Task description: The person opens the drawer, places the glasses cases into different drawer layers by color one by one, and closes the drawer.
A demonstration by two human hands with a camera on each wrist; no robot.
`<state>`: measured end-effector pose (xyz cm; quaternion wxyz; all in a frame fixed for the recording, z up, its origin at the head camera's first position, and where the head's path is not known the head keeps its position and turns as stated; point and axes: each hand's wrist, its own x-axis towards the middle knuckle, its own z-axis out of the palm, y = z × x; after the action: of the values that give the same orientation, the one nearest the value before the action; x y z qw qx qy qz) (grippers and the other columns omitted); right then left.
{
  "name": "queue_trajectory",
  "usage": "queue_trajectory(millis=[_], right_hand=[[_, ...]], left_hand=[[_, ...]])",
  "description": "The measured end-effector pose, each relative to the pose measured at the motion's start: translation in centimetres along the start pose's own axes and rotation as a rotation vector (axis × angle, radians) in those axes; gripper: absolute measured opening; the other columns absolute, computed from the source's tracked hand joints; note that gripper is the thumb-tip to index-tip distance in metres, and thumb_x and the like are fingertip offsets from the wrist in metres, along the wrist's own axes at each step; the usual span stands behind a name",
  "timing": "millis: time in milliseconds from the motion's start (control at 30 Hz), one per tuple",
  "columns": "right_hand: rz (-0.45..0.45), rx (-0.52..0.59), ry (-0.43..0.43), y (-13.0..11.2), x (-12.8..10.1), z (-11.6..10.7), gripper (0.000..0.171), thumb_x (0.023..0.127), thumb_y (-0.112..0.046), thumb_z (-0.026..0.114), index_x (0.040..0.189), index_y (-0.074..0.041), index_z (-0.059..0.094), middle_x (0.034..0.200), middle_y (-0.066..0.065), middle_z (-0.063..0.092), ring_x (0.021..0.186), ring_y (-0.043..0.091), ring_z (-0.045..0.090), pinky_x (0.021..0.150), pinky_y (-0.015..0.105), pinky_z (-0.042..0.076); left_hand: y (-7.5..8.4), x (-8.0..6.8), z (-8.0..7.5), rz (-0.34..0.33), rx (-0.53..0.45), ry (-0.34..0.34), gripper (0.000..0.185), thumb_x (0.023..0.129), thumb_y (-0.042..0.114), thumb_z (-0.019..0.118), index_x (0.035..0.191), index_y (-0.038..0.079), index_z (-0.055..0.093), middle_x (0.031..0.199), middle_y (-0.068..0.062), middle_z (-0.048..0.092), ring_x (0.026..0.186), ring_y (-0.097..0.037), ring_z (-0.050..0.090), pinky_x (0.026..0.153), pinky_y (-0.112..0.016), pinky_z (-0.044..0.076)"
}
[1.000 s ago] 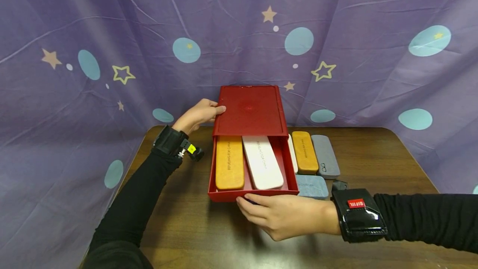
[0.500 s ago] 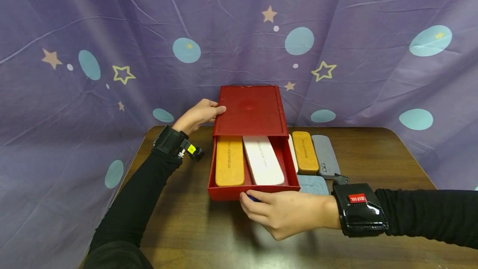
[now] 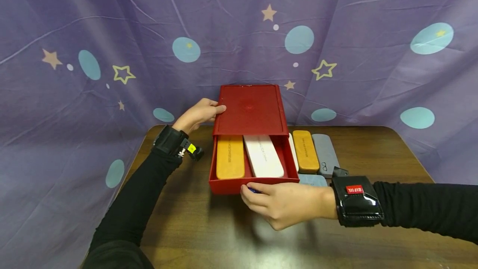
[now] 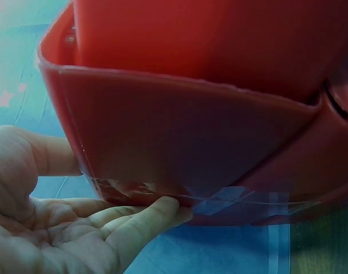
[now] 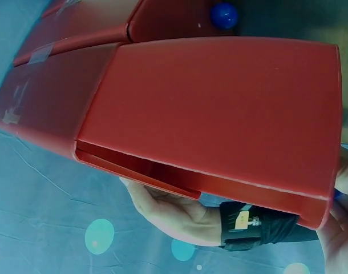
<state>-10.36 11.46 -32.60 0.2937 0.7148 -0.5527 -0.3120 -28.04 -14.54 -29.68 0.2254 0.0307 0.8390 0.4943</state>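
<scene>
A purple curtain printed with stars and pale blue circles hung behind a dark brown wooden table.

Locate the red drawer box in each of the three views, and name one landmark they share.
Head: the red drawer box sits centre frame on the table, tray pulled toward the camera.
Left wrist: its red wall fills most of the picture, above the fingers.
Right wrist: it fills the upper and middle frame.
Shared landmark: the left hand holding the box.
</scene>
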Motion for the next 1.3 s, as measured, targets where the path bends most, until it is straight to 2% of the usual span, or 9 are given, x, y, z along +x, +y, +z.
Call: queue_trajectory(millis=[467, 667, 867, 1033, 1300], right_hand=[[0.048, -0.042, 0.037, 1.4, -0.1, 2.3, 0.029, 0.099, -0.016, 0.053, 0.11, -0.01, 0.079, 0.122, 0.012, 0.072, 0.122, 0.03, 0.062, 0.109, 0.039, 0.051], [0.062, -0.049, 0.015, 2.3, -0.3, 3.7, 0.023, 0.097, -0.018, 0.062, 0.112, -0.009, 0.078, 0.122, 0.01, 0.072, 0.121, 0.03, 0.062, 0.109, 0.039, 0.051], [0.091, -0.077, 0.023, 3.0, -0.5, 5.3, 0.022, 0.097, -0.015, 0.06, 0.107, -0.008, 0.079, 0.119, 0.01, 0.073, 0.119, 0.029, 0.062, 0.108, 0.038, 0.051], [0.111, -0.112, 0.003, 3.6, -0.7, 6.2, 0.02, 0.095, -0.019, 0.066, 0.106, -0.01, 0.08, 0.119, 0.009, 0.073, 0.12, 0.028, 0.062, 0.109, 0.038, 0.05], [0.14, -0.126, -0.027, 4.3, -0.7, 7.3, 0.019, 0.095, -0.024, 0.071, 0.107, -0.013, 0.079, 0.118, 0.007, 0.072, 0.12, 0.026, 0.061, 0.108, 0.036, 0.051]], left_hand=[[-0.2, 0.4, 0.0, 0.004, -0.012, 0.014, 0.051, 0.109, 0.025, 0.049, 0.152, -0.002, 0.043, 0.144, -0.02, 0.058, 0.135, -0.033, 0.056, 0.114, -0.043, 0.046], [-0.3, 0.4, 0.2, 0.022, -0.016, 0.025, 0.05, 0.108, 0.024, 0.05, 0.15, -0.004, 0.045, 0.143, -0.022, 0.059, 0.133, -0.033, 0.057, 0.113, -0.043, 0.047], [-0.2, 0.3, 0.3, 0.022, -0.018, 0.034, 0.049, 0.108, 0.024, 0.05, 0.148, -0.004, 0.048, 0.14, -0.022, 0.061, 0.131, -0.033, 0.06, 0.111, -0.042, 0.049], [-0.2, 0.5, 0.4, 0.024, -0.027, 0.037, 0.048, 0.108, 0.023, 0.05, 0.147, -0.004, 0.05, 0.138, -0.022, 0.062, 0.129, -0.033, 0.061, 0.109, -0.041, 0.051], [-0.3, 0.5, 0.4, 0.002, -0.01, 0.049, 0.05, 0.108, 0.026, 0.051, 0.15, -0.002, 0.047, 0.139, -0.02, 0.062, 0.13, -0.032, 0.061, 0.114, -0.043, 0.046]])
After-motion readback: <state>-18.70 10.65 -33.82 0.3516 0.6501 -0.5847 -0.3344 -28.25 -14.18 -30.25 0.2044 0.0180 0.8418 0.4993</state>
